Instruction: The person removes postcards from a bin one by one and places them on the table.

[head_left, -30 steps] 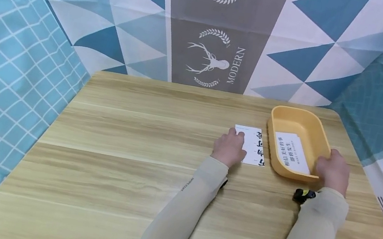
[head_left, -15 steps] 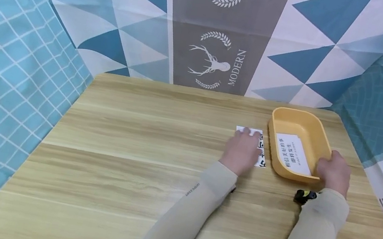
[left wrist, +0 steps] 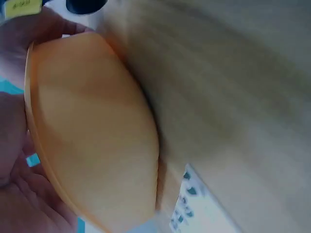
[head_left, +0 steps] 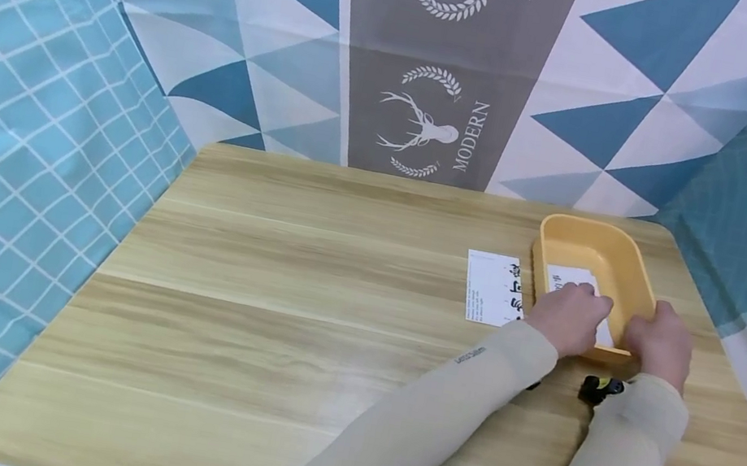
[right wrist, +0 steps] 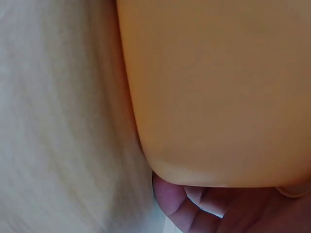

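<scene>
While our right hand (head_left: 661, 344) grips the yellow tray (head_left: 622, 276) by its lower right corner, at the right of the frame, our left hand (head_left: 565, 319) lies over the white card (head_left: 565, 275) inside; we cannot tell whether it pinches that card. Just left of the tray, we see a lettered card (head_left: 492, 290) flat on the bench (head_left: 236, 342).

Saw a round-cornered orange tray (head_left: 619, 281) upright, holding a part-hidden white card (head_left: 564, 275); saw a second printed card (head_left: 492, 290) flat beside it.
</scene>
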`<state>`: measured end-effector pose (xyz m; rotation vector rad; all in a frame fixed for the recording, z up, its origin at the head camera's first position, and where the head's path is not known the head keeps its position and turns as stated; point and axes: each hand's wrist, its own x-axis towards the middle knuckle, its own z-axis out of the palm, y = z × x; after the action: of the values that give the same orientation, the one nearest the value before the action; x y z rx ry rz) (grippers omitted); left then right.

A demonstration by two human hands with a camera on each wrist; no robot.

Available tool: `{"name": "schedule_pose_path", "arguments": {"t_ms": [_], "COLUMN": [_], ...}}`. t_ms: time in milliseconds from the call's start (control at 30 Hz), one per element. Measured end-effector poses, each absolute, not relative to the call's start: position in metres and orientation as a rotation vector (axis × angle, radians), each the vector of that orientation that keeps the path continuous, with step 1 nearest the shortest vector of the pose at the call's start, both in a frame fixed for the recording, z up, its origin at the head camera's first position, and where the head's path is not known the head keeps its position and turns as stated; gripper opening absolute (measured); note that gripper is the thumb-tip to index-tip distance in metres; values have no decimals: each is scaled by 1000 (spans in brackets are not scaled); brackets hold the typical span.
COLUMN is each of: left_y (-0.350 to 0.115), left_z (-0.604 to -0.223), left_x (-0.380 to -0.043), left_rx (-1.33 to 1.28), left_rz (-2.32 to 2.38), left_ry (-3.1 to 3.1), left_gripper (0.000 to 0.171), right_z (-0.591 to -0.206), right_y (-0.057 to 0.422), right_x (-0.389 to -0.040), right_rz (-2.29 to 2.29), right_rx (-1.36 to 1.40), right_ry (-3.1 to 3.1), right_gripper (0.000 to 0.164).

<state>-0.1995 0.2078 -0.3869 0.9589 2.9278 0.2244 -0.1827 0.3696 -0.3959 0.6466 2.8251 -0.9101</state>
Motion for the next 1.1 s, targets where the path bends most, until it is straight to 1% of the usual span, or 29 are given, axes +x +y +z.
{"name": "schedule_pose_path", "arguments": {"t_ms": [67, 233, 400, 500, 667, 867, 1100], "left_y": [211, 212, 214, 216, 216, 214, 215], "left_z": [-386, -378, -375, -373, -371, -371, -370], "left_x": [-202, -203, -199, -198, -198, -199, -199], "left_rx": [914, 735, 624, 605, 644, 679, 668], "left_rz": [238, 222, 181, 162, 115, 122, 100], "left_ry": [2928, 2910, 2868, 2869, 2904, 2894, 2883], "left_gripper": [20, 9, 12, 13, 14, 17, 15], "right_z": [-397, -399, -403, -404, -401, -401, -400], "right_y": [369, 367, 368, 369, 370, 368, 367], "right_x": [-182, -185, -184, -183, -183, -183, -182], "right_rz": [-915, -924, -897, -875, -885, -871, -881], "right_rx": [660, 655, 636, 635, 652, 662, 659], "right_ry": [2822, 2802, 2817, 2846, 2856, 2866, 2863], "right_gripper": [53, 56, 54, 53, 54, 50, 53]}}
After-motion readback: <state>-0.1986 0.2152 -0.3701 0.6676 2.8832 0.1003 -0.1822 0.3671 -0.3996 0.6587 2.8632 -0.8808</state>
